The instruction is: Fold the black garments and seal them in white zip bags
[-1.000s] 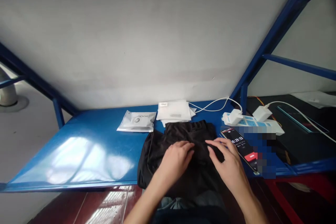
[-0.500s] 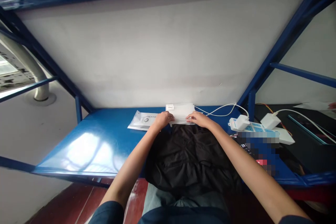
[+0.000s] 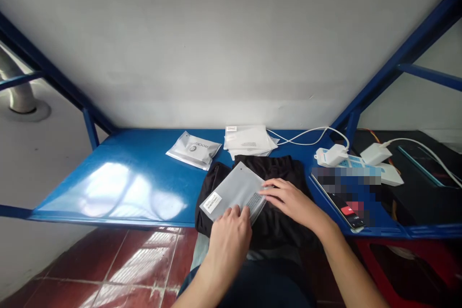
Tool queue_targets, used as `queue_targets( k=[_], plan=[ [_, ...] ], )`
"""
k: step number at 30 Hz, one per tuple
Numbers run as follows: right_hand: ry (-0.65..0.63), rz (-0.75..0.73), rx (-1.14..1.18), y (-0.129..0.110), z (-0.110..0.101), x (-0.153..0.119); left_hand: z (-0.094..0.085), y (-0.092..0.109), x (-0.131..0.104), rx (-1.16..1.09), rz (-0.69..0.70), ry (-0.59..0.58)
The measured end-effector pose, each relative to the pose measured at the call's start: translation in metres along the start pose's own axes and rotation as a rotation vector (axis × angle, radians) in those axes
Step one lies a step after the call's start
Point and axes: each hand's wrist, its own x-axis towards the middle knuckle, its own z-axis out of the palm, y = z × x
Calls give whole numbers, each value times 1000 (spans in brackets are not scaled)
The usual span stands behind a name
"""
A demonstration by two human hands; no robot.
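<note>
A flat frosted plastic bag [image 3: 234, 185] with a white barcode label lies tilted over black fabric [image 3: 277, 166] at the table's front edge. My left hand [image 3: 231, 231] is closed on the bag's lower edge, its fingers curled and the thumb out of sight. At the right corner, my right hand [image 3: 285, 199] pinches the bag near the small printed text. Behind the fabric lies a stack of similar frosted bags [image 3: 249, 139]. To the left rests a filled bag [image 3: 195, 149] with a dark logo and lettering.
The blue table [image 3: 133, 168] runs along a pale wall, framed by blue metal bars. On the right are a white power strip [image 3: 391, 180] with plugged chargers, white cables [image 3: 306, 135] and a phone [image 3: 352, 216]. Another phone [image 3: 426, 161] lies on a black surface.
Both hands have come back from the stack towards me, bringing one frosted bag over the black fabric. The view has shifted slightly, and the fabric now lies flatter.
</note>
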Motion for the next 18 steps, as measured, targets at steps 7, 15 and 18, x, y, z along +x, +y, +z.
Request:
queue_targets(
  k=[7,15,18],
  plan=[
    [-79,381,-234,23,-52,1,17,0,19,-99,-93,-53],
    [-419,459,-394,29,-52,28,18,-5,20,-233,-190,76],
    [-379,389,-229,37,-60,5,21,-8,17,-344,-119,98]
  ],
)
